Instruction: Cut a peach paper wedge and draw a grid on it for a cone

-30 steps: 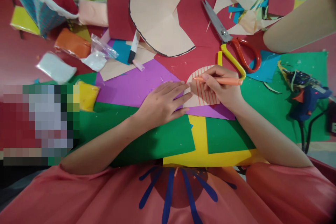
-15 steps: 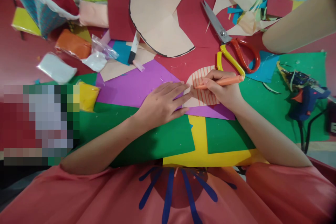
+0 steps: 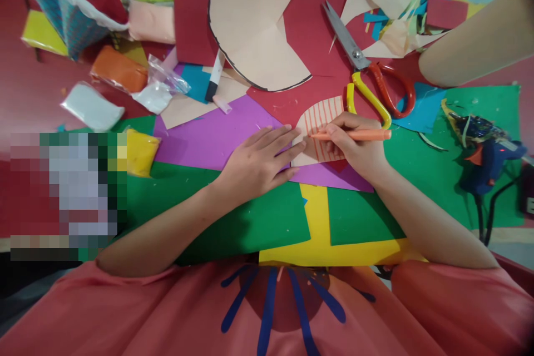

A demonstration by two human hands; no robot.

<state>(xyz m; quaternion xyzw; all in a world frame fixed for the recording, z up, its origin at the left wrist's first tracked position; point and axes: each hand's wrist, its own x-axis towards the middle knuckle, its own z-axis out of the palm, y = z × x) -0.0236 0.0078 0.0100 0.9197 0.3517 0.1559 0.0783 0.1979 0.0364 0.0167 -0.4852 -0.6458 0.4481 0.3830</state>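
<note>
My right hand (image 3: 361, 142) is closed around an orange marker (image 3: 369, 134), its tip on a small cream paper piece (image 3: 321, 117) with several orange stripes. My left hand (image 3: 262, 161) lies flat with its fingers spread, fingertips at the left edge of the striped piece, the palm over purple paper (image 3: 200, 142). The striped piece rests partly on the purple paper and partly on red paper. Just beyond my right hand lie scissors (image 3: 356, 55) with red and yellow handles.
A large cream cutout (image 3: 254, 22) lies at the back. Packets of clay, such as an orange one (image 3: 119, 68), are on the left. Paper scraps (image 3: 396, 0) and a cream tube (image 3: 475, 33) are at back right; a blue glue gun (image 3: 490, 158) with a cable is at right.
The marker has swung to lie more level, and my right hand has shifted slightly with it. The striped piece has turned a little under my hands. My left hand stays flat.
</note>
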